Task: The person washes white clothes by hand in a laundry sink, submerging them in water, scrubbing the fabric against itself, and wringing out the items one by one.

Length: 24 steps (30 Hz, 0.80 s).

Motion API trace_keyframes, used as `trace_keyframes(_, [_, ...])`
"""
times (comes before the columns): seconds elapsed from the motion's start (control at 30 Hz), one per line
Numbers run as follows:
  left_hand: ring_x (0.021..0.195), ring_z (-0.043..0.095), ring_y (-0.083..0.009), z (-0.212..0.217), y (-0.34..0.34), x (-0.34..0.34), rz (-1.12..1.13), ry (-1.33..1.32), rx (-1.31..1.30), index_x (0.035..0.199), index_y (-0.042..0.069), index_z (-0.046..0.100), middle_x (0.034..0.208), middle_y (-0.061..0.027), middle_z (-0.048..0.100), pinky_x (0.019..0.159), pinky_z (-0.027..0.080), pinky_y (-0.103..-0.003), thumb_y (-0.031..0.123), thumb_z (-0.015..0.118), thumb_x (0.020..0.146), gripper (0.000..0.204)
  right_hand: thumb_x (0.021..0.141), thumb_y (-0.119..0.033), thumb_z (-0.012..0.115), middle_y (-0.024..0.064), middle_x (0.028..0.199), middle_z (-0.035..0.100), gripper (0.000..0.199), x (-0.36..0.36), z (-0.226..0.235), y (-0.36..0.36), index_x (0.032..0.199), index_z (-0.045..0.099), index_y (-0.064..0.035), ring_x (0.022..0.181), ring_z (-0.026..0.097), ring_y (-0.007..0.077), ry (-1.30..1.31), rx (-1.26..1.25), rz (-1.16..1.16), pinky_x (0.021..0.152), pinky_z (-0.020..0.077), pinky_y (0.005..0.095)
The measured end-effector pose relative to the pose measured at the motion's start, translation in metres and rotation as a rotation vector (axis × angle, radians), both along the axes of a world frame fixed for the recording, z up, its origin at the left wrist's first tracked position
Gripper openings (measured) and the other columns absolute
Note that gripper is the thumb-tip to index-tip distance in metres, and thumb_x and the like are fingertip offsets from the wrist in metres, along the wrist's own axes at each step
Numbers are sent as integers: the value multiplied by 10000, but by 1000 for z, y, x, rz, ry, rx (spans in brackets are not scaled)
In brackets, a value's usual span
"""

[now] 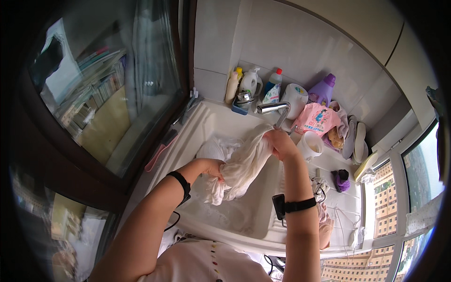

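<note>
A wet, cream-white cloth [246, 162], bunched and hanging in folds, is stretched between my two hands above the sink [256, 211]. Its lower left end is gripped by my left hand [211, 168], whose fingers are partly hidden in the folds. Higher up and to the right, my right hand [280, 144] is closed round the other end, just below the chrome faucet [275, 108]. More white fabric [213, 149] lies in the basin behind my left hand, beside something clear and shiny. Suds and a little water cover the basin floor.
Several bottles, among them a white pump bottle [249, 82] and a purple detergent bottle [323, 89], line the back ledge. A pink packet [317, 118] and a white cup [310, 145] stand right of the faucet. A pink-handled brush [161, 149] lies along the left edge, near a glass door [155, 94].
</note>
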<state>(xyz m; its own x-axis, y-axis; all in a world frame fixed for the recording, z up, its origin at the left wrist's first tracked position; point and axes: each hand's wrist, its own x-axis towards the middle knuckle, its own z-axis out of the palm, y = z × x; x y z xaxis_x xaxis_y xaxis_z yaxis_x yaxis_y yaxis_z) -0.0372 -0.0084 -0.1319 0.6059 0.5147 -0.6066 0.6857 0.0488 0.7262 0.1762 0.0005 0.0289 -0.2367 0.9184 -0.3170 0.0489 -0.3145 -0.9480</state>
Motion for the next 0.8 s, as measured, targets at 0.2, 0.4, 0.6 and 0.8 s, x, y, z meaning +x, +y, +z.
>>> trace_keyframes(0.2, [927,591,-270,-57,3,3,-31,481,513,1110,97,566,983,-139,617,793,463,-353,244,671,636,508,733,-205,604,151,1032,592,306,56,-232,45,1024,610,-111,935,577,270,-1374,247,739,809,480,340])
trace_keyframes(0.4, [1318,130,-334,-62,-40,2,-63,604,579,1391,323,147,1440,-112,120,936,225,-653,438,726,607,981,550,-350,777,222,1407,155,1049,-2,-234,-7,1392,166,-212,1208,321,430,-1324,5,435,931,393,467])
trace_keyframes(0.6, [1344,-32,-356,-104,-23,19,-201,550,512,1389,356,159,1474,-70,-75,968,166,-659,569,706,578,1001,488,-466,804,200,1447,-9,1254,-13,-260,-16,1411,-18,-250,1292,106,461,-1401,140,623,963,355,496])
trace_keyframes(0.8, [1343,-23,-355,-145,-8,13,-315,522,474,1394,273,207,1473,-109,-30,1011,83,-623,600,628,646,919,540,-473,778,144,1442,66,1145,-6,-318,-2,1408,67,-244,1315,142,343,-1431,161,674,1015,296,470])
